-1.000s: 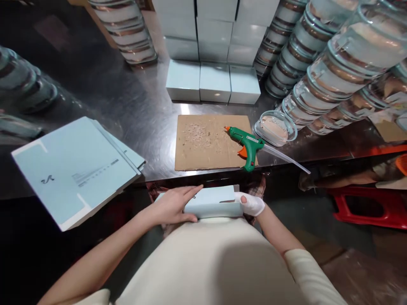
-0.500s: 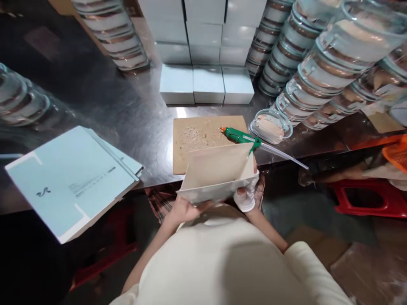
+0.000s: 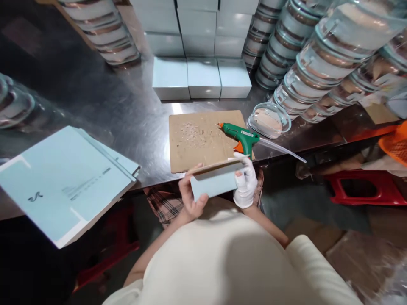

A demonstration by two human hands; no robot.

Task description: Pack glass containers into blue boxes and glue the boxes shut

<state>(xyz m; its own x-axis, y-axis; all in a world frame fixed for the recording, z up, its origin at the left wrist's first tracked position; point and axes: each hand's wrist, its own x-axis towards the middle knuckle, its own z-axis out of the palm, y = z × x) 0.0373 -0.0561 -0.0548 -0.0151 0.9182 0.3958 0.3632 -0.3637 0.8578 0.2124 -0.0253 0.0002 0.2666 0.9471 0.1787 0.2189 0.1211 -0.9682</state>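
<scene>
box [image 3: 213, 183] folding is where we're at: left hand [image 3: 190, 197] and gloved right hand [image 3: 245, 185] both clamp a half-formed pale blue box just off the surface [image 3: 121, 114] edge. next we'd guess glue, so the glue gun [image 3: 241, 136] on the cardboard sheet [image 3: 200, 139] is close. flat blanks [image 3: 63, 182] to our left, finished boxes [image 3: 202, 78] and stacked glass dishes [image 3: 318, 63] behind.

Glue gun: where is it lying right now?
The green glue gun lies on the right edge of the cardboard sheet on the steel table, just beyond the gloved right hand.
</scene>
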